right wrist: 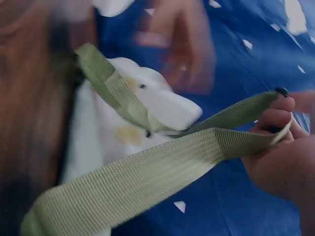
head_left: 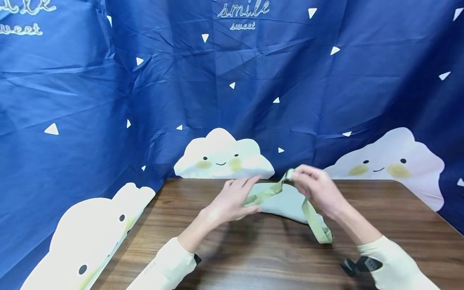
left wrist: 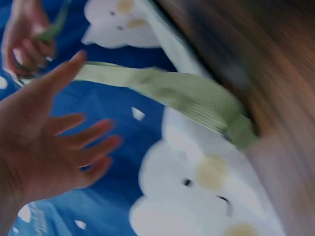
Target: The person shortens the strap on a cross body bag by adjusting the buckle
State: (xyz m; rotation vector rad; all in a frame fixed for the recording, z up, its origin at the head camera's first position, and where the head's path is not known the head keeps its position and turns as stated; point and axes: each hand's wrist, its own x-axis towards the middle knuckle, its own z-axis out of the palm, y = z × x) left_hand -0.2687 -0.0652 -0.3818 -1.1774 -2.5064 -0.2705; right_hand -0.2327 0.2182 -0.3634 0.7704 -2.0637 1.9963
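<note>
A pale mint waist bag (head_left: 284, 203) lies on the wooden table, its dark-edged seam toward me. From its ends rises a light green webbing strap (head_left: 318, 227), lifted over the bag in a loop. My right hand (head_left: 319, 189) pinches the strap near a small pale fitting (head_left: 288, 175); in the right wrist view dark parts show between its curled fingers (right wrist: 275, 118). Beside the bag's left end is my left hand (head_left: 232, 199), fingers spread. The left wrist view shows that palm (left wrist: 29, 142) bare, with the strap passing behind the thumb.
The brown wooden table (head_left: 163, 233) extends around the bag. A blue curtain (head_left: 174, 80) with white clouds and triangles hangs along the back and left edges. Dark straps (head_left: 366, 264) sit at both pale sleeves.
</note>
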